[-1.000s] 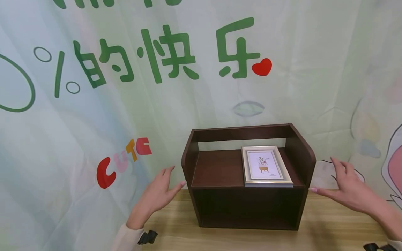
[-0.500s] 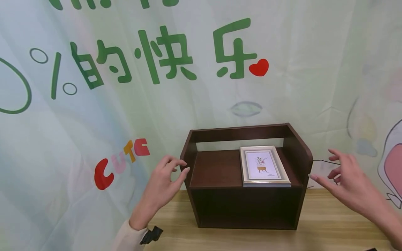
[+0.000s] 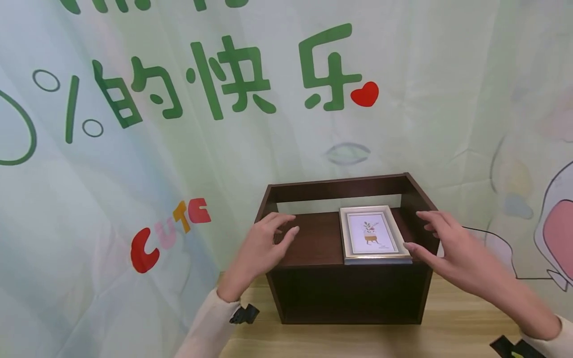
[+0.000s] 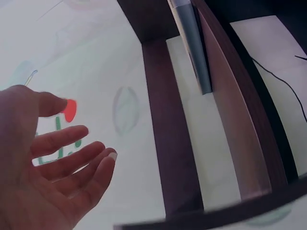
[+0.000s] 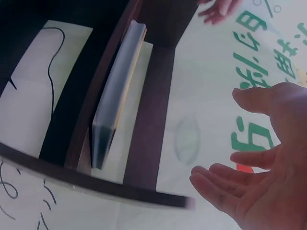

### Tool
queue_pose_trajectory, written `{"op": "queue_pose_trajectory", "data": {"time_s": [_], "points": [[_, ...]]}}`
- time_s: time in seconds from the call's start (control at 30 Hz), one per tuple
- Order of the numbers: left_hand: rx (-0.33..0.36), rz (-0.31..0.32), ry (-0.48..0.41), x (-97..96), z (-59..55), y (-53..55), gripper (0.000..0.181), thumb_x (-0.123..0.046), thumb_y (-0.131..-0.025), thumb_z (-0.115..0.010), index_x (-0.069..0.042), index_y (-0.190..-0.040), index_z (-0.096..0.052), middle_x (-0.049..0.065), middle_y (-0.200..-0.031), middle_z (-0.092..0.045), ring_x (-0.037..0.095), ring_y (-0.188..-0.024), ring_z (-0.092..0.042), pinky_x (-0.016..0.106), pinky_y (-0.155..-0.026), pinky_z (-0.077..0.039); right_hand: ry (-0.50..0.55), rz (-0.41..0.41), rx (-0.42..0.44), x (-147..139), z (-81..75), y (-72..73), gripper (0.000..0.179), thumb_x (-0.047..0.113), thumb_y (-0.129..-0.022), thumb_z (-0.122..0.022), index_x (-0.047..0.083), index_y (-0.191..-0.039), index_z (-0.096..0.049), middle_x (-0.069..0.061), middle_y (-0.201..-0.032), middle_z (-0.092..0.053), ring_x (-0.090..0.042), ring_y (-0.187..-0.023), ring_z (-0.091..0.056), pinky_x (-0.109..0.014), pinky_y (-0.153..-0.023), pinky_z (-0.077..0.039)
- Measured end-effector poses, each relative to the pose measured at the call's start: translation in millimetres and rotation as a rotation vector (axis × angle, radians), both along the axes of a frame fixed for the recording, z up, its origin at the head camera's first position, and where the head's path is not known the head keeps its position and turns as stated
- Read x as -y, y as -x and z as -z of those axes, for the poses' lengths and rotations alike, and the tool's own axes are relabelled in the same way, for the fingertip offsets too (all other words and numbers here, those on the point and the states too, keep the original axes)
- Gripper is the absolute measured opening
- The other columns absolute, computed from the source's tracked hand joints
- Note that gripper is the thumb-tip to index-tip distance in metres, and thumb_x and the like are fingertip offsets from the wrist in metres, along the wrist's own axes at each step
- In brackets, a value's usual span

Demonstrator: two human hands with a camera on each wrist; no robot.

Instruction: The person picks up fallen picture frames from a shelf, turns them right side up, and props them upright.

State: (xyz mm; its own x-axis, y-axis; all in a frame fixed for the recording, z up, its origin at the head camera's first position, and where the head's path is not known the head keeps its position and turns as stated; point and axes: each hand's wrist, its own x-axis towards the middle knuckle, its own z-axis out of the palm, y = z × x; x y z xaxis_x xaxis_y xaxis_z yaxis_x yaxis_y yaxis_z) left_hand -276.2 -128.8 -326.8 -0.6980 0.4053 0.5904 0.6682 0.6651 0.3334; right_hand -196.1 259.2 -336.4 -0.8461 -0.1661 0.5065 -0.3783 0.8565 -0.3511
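A silver-rimmed picture frame, holding a print of a plant in a pot, lies flat on the right part of the upper board of a dark brown two-tier shelf. My left hand, fingers relaxed and slightly bent, is over the shelf's left side with nothing in it. Over the right side, my right hand has its thumb tip right at the frame's right edge in the head view. In the right wrist view the right hand is apart from the frame, its palm bare.
Behind the shelf hangs a pale cloth printed with green characters and a red heart. The shelf stands on a light wood table. Its side panels and back rail rise above the upper board, and the lower compartment is dark inside.
Both hands have moved inward from beside the shelf to over its two sides, nearer the picture frame. The frame and shelf stay in place; the head view has shifted slightly.
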Motion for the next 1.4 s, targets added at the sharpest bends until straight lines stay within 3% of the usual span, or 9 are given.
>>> {"op": "queue_pose_trajectory", "data": {"time_s": [0.1, 0.17, 0.3, 0.53, 0.8, 0.93, 1.07, 1.23, 1.4], "points": [[0.029, 0.007, 0.048, -10.8, -0.9, 6.9, 0.042, -0.033, -0.104, -0.067, -0.009, -0.138, -0.067, 0.011, -0.137, -0.070, 0.028, -0.119, -0.071, 0.046, -0.100, -0.060, -0.018, -0.019, 0.072, 9, -1.8, 8.7, 0.082, 0.047, -0.098, -0.074, -0.004, -0.154, -0.041, -0.028, -0.149, -0.053, -0.047, -0.123, -0.064, -0.061, -0.092, -0.058], [0.045, 0.010, 0.081, -18.2, -1.6, 10.8, 0.049, -0.038, -0.104, -0.066, -0.009, -0.143, -0.064, 0.012, -0.144, -0.067, 0.030, -0.130, -0.066, 0.048, -0.108, -0.056, -0.031, -0.027, 0.112, 14, -1.2, 14.8, 0.086, 0.049, -0.098, -0.072, -0.006, -0.155, -0.038, -0.030, -0.152, -0.049, -0.048, -0.130, -0.060, -0.066, -0.099, -0.054], [0.118, -0.013, 0.184, -31.9, -1.7, 18.9, 0.064, -0.050, -0.104, -0.061, -0.009, -0.153, -0.055, 0.012, -0.156, -0.057, 0.030, -0.145, -0.055, 0.051, -0.117, -0.048, -0.064, -0.027, 0.174, 17, 2.7, 26.2, 0.089, 0.048, -0.098, -0.073, -0.010, -0.155, -0.038, -0.035, -0.154, -0.046, -0.052, -0.135, -0.054, -0.068, -0.103, -0.050], [0.296, -0.056, 0.293, -46.9, 2.0, 38.4, 0.079, -0.067, -0.101, -0.053, -0.012, -0.158, -0.048, 0.012, -0.162, -0.048, 0.031, -0.145, -0.055, 0.052, -0.118, -0.047, -0.072, -0.011, 0.246, 15, 1.0, 42.9, 0.087, 0.044, -0.098, -0.073, -0.017, -0.150, -0.039, -0.041, -0.149, -0.049, -0.056, -0.133, -0.053, -0.068, -0.103, -0.050], [0.385, -0.024, 0.320, -60.8, 7.6, 65.7, 0.072, -0.060, -0.104, -0.054, -0.005, -0.150, -0.056, 0.014, -0.155, -0.056, 0.030, -0.145, -0.053, 0.048, -0.119, -0.046, -0.073, 0.036, 0.327, 27, 1.2, 68.7, 0.082, 0.042, -0.098, -0.071, -0.018, -0.147, -0.044, -0.042, -0.144, -0.053, -0.055, -0.127, -0.059, -0.068, -0.101, -0.052], [0.415, -0.005, 0.341, -73.1, 11.5, 75.5, 0.068, -0.055, -0.105, -0.055, -0.004, -0.150, -0.056, 0.015, -0.155, -0.056, 0.029, -0.147, -0.051, 0.046, -0.121, -0.045, -0.048, 0.024, 0.371, 31, 5.0, 80.3, 0.072, 0.039, -0.099, -0.070, -0.017, -0.140, -0.051, -0.035, -0.127, -0.066, -0.042, -0.102, -0.067, -0.055, -0.087, -0.059], [0.434, 0.012, 0.361, -86.8, 16.9, 83.6, 0.068, -0.055, -0.106, -0.053, -0.005, -0.152, -0.055, 0.014, -0.155, -0.057, 0.028, -0.146, -0.053, 0.044, -0.121, -0.046, -0.034, 0.031, 0.416, 35, 9.5, 90.1, 0.066, 0.035, -0.100, -0.069, -0.017, -0.135, -0.052, -0.028, -0.113, -0.069, -0.026, -0.082, -0.059, -0.036, -0.069, -0.049], [0.452, 0.023, 0.366, -98.7, 24.5, 90.8, 0.067, -0.053, -0.107, -0.052, -0.007, -0.155, -0.050, 0.012, -0.155, -0.058, 0.026, -0.143, -0.057, 0.043, -0.119, -0.048, -0.017, 0.041, 0.463, 39, 17.7, 101.3, 0.063, 0.030, -0.101, -0.065, -0.022, -0.134, -0.050, -0.029, -0.107, -0.069, -0.024, -0.076, -0.058, -0.032, -0.063, -0.046], [0.491, 0.005, 0.341, -105.5, 35.5, 94.2, 0.065, -0.054, -0.107, -0.052, -0.009, -0.154, -0.052, 0.011, -0.151, -0.061, 0.025, -0.137, -0.061, 0.042, -0.116, -0.050, 0.011, 0.073, 0.502, 43, 28.2, 105.4, 0.056, 0.027, -0.103, -0.062, -0.021, -0.129, -0.053, -0.018, -0.090, -0.065, -0.021, -0.068, -0.055, -0.030, -0.057, -0.043]]}}
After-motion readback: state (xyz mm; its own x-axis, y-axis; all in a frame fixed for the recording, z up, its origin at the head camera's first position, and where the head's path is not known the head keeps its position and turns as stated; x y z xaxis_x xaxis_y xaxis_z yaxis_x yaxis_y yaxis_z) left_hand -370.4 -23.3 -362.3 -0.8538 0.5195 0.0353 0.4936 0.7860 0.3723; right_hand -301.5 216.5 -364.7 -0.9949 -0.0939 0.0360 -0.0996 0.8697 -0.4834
